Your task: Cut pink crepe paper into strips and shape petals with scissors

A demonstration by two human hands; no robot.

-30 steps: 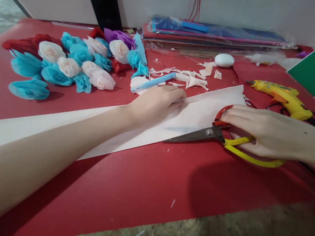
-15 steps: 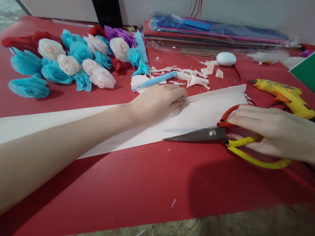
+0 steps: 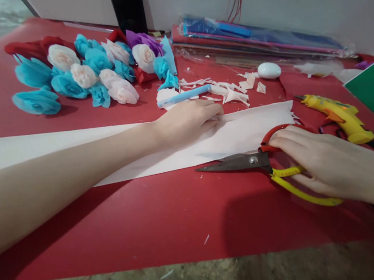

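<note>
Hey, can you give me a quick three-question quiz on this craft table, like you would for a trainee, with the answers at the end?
1. Multiple choice: what does the right hand hold?
a) the purple flower
b) the scissors
c) the light blue stick

2. True or false: the left hand rests on the white paper.

3. Fill in the colour: the body of the glue gun is mostly ____.

Key: 1 b; 2 true; 3 yellow
</note>
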